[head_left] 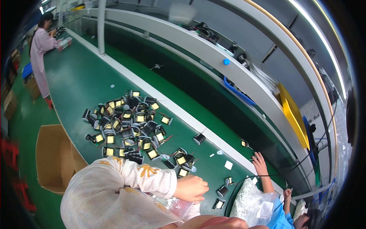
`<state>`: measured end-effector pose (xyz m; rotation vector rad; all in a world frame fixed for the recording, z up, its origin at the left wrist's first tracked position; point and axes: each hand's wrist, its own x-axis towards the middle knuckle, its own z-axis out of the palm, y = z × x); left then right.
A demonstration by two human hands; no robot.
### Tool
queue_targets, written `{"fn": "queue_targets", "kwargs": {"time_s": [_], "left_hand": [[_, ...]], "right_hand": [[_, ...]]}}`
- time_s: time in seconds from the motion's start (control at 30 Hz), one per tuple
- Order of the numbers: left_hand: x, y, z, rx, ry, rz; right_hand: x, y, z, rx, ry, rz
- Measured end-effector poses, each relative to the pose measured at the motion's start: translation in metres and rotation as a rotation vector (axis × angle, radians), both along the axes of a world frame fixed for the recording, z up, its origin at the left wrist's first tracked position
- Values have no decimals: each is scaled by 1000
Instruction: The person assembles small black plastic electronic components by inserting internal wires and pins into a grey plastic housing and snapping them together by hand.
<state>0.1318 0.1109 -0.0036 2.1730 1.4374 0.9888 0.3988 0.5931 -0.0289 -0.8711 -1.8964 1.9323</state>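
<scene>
My left hand (190,188), in a pale sleeve with orange flower prints, comes across from the left at the near edge of the green bench. Its fingers are curled in, and whatever they hold is hidden. Just below it lie a pale sleeve and some clear plastic (177,206). My right hand does not show. Beyond my left forearm spreads a large pile of small black assemblies (131,124) with yellow-wrapped blocks, grey rims and thin wires. A few loose ones, such as a black cylindrical piece (222,191), lie to the right of my hand.
A co-worker's open hand (260,165) reaches over the bench at right, beside a white-filled plastic bag (249,198). An open cardboard box (55,158) stands at left. A sunken green lane (183,103) and raised shelf run behind. Another person in pink (40,49) stands far left.
</scene>
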Motion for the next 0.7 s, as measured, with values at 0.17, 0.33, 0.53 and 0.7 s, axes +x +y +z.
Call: {"fn": "queue_targets", "kwargs": {"time_s": [0.17,0.33,0.53,0.7], "left_hand": [[4,3,-2,22,-35,-43],[1,1,7,30,-131,-30],[3,-13,38,114,-121,-52],[8,-6,35,213,-75,-72]], "right_hand": [[16,-48,-15,32,99,-37],[-25,-213,-2,215,166,-321],[-69,-350,-24,123,203,-330],[-91,-397,-46,8,218,-268]]}}
